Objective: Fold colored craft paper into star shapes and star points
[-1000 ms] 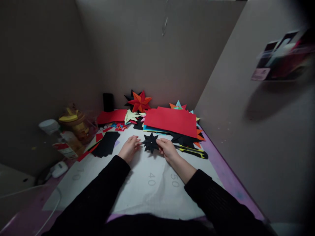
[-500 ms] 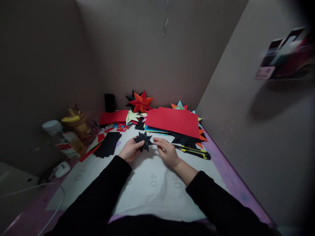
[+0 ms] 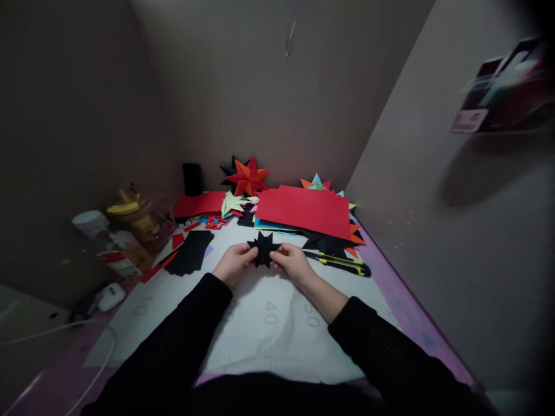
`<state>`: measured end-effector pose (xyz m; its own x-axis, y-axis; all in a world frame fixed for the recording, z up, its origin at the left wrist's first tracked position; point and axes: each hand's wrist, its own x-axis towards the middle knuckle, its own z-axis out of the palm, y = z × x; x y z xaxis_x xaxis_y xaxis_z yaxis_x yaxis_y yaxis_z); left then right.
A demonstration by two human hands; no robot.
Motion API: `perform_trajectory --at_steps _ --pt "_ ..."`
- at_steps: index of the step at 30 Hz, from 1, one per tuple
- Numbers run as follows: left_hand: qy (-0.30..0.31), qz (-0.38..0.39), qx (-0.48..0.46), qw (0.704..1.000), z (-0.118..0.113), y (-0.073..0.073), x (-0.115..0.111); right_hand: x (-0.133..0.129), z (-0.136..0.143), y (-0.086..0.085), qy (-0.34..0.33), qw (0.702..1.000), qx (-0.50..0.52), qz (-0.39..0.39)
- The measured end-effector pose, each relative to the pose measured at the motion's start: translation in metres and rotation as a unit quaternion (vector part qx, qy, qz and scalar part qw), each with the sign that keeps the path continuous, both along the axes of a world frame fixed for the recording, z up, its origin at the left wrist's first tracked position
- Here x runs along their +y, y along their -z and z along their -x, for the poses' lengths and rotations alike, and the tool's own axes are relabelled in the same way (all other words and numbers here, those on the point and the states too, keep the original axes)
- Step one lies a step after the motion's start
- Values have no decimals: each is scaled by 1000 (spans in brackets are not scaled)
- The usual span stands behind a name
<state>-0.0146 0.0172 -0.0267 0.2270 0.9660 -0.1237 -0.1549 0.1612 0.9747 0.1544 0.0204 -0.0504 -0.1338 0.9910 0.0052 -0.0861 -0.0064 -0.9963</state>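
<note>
A black folded-paper star [image 3: 263,249] with many points is held up over the white numbered sheet [image 3: 255,341]. My left hand [image 3: 235,263] pinches its left side between thumb and fingers. On the opposite side, my right hand [image 3: 295,263] grips the star with thumb and forefinger. Right of my right hand lies a black and yellow cutter [image 3: 342,264]. Behind the hands, red paper sheets [image 3: 306,212] rest on other coloured paper.
Black paper strips [image 3: 191,253] lie at the left, with a bottle [image 3: 125,254] and a brown and yellow container [image 3: 132,214] beyond. A red-orange star [image 3: 250,176] leans on the back wall. A white cable [image 3: 110,346] crosses the lower left.
My right hand has shifted slightly left and closed on the star's right side. The star has moved a little right and turned to face the camera more squarely.
</note>
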Motion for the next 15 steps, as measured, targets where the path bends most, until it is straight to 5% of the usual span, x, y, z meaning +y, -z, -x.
perform_trajectory --at_steps 8,15 --pt "-34 -9 27 999 -6 0 -2 1 1 6 -17 999 -13 33" --pt "-74 -40 -7 996 -16 2 -9 -6 11 3 45 998 22 40"
